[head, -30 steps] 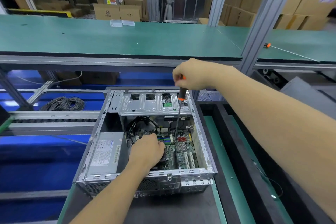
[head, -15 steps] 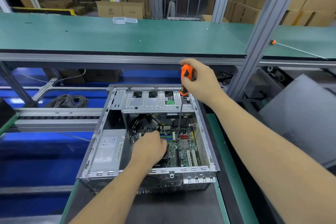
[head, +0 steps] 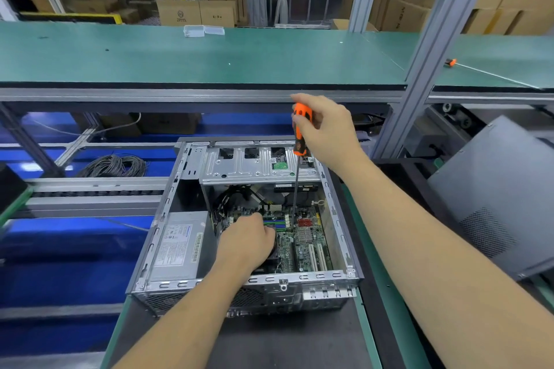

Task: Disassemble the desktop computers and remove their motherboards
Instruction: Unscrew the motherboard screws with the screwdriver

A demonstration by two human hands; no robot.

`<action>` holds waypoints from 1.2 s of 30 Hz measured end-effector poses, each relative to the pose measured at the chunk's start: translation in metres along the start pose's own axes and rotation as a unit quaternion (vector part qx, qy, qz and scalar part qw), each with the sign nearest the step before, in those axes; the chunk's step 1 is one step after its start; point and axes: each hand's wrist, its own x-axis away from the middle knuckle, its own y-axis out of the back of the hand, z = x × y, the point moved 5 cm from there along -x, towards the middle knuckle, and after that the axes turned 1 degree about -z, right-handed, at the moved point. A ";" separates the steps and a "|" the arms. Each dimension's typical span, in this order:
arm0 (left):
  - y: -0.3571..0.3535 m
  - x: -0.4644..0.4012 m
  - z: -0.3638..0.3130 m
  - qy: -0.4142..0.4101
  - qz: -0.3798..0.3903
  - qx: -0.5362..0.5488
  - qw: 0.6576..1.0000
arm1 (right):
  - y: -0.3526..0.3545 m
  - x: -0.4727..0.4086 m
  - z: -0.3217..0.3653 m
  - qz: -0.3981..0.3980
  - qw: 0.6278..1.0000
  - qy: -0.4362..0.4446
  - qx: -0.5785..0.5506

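Note:
An open desktop case lies on its side on the dark bench mat. Its green motherboard shows at the bottom, with a grey power supply on the left and a metal drive cage at the far end. My right hand grips the orange handle of a long screwdriver, held upright, its tip down on the board near the blue memory slots. My left hand is inside the case, fingers curled over a black part on the board, probably the cooler; what it holds is hidden.
A grey side panel leans at the right. A green worktable spans the back with a clear plastic box and a second screwdriver. A cable coil lies lower left. An aluminium post stands right of my hand.
My right hand slid its grip so more of the orange handle shows above the fingers. The screwdriver stays upright on the board. My left hand has hardly moved.

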 end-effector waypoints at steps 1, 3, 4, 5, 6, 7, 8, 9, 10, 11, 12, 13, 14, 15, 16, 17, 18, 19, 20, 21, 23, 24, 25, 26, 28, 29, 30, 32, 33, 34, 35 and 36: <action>0.000 0.000 0.000 0.000 0.000 0.000 1.000 | -0.003 0.001 0.002 0.036 0.998 -0.013 -0.048; -0.001 0.000 0.000 -0.001 0.001 -0.001 1.000 | -0.006 0.001 0.004 0.036 0.998 -0.009 -0.057; -0.001 0.000 0.000 -0.001 -0.002 -0.002 1.000 | -0.005 0.001 0.004 0.008 1.000 -0.004 -0.027; -0.001 0.000 0.000 -0.001 -0.005 -0.004 1.000 | -0.003 0.001 0.004 -0.022 1.000 -0.001 0.005; -0.001 -0.001 0.000 -0.001 -0.007 -0.003 1.000 | -0.002 0.001 0.004 -0.033 0.999 0.003 0.028; -0.001 -0.001 0.000 -0.002 -0.006 0.000 1.000 | -0.003 0.001 0.004 -0.025 0.999 0.013 0.037; -0.001 -0.001 0.001 -0.002 -0.006 0.006 1.000 | -0.004 0.001 0.002 -0.006 0.999 0.020 0.024; 0.000 -0.001 0.001 0.000 -0.004 0.018 1.000 | -0.004 0.001 -0.001 0.012 1.000 0.013 -0.005; 0.001 -0.001 0.001 0.004 0.000 0.042 0.999 | -0.003 0.002 -0.004 0.021 0.999 -0.010 -0.043; 0.003 -0.003 0.000 0.014 0.003 0.085 0.996 | -0.001 0.002 -0.007 0.016 0.997 -0.023 -0.065; 0.005 -0.006 -0.003 0.033 0.005 0.143 0.989 | 0.001 0.002 -0.009 0.003 0.997 -0.028 -0.071; 0.006 -0.011 -0.004 0.073 0.003 0.233 0.970 | 0.003 0.002 -0.011 -0.009 0.998 -0.024 -0.057; 0.005 -0.018 -0.004 0.134 0.002 0.361 0.923 | 0.004 0.003 -0.012 -0.018 0.999 -0.020 -0.039; 0.000 -0.024 -0.006 0.206 0.010 0.505 0.839 | 0.005 0.003 -0.014 -0.025 1.000 -0.012 -0.012; -0.008 -0.027 -0.010 0.265 0.030 0.631 0.729 | 0.005 0.004 -0.015 -0.023 1.000 -0.007 0.001; -0.016 -0.028 -0.014 0.302 0.045 0.721 0.622 | 0.003 0.005 -0.017 -0.009 1.000 -0.006 -0.013; -0.024 -0.027 -0.015 0.320 0.050 0.775 0.543 | 0.001 0.006 -0.018 0.012 0.999 -0.017 -0.051; -0.029 -0.024 -0.015 0.330 0.047 0.807 0.487 | -0.002 0.009 -0.019 0.030 0.995 -0.027 -0.086; -0.034 -0.020 -0.013 0.336 0.044 0.827 0.449 | -0.004 0.011 -0.019 0.038 0.994 -0.031 -0.102; -0.037 -0.017 -0.010 0.343 0.036 0.842 0.414 | -0.005 0.012 -0.020 0.039 0.995 -0.025 -0.084; -0.040 -0.014 -0.004 0.351 0.018 0.858 0.374 | -0.010 0.017 -0.024 0.049 0.998 -0.018 -0.017; -0.040 -0.014 -0.003 0.354 0.014 0.858 0.372 | -0.014 0.019 -0.026 0.058 0.998 -0.019 0.005; -0.042 -0.014 -0.002 0.361 0.014 0.854 0.376 | -0.017 0.021 -0.028 0.063 0.998 -0.020 0.016; -0.043 -0.013 0.000 0.372 0.015 0.848 0.378 | -0.018 0.022 -0.029 0.063 0.998 -0.021 0.017; -0.046 -0.010 0.004 0.397 0.014 0.830 0.391 | -0.016 0.023 -0.028 0.055 0.998 -0.021 0.008; -0.048 -0.009 0.005 0.404 0.015 0.820 0.405 | -0.014 0.022 -0.028 0.051 0.998 -0.019 0.003; -0.049 -0.009 0.007 0.407 0.017 0.811 0.420 | -0.012 0.022 -0.027 0.050 0.999 -0.017 0.001; -0.050 -0.010 0.008 0.405 0.018 0.798 0.446 | -0.010 0.020 -0.026 0.052 0.999 -0.012 0.003; -0.050 -0.011 0.008 0.404 0.020 0.790 0.460 | -0.008 0.019 -0.025 0.051 0.999 -0.010 0.007; -0.051 -0.011 0.008 0.404 0.022 0.781 0.477 | -0.004 0.018 -0.023 0.048 0.999 -0.008 0.006; -0.051 -0.012 0.008 0.403 0.024 0.770 0.495 | 0.000 0.016 -0.020 0.043 0.999 -0.008 0.004; -0.051 -0.012 0.007 0.400 0.026 0.760 0.512 | 0.005 0.014 -0.017 0.035 0.999 -0.008 0.000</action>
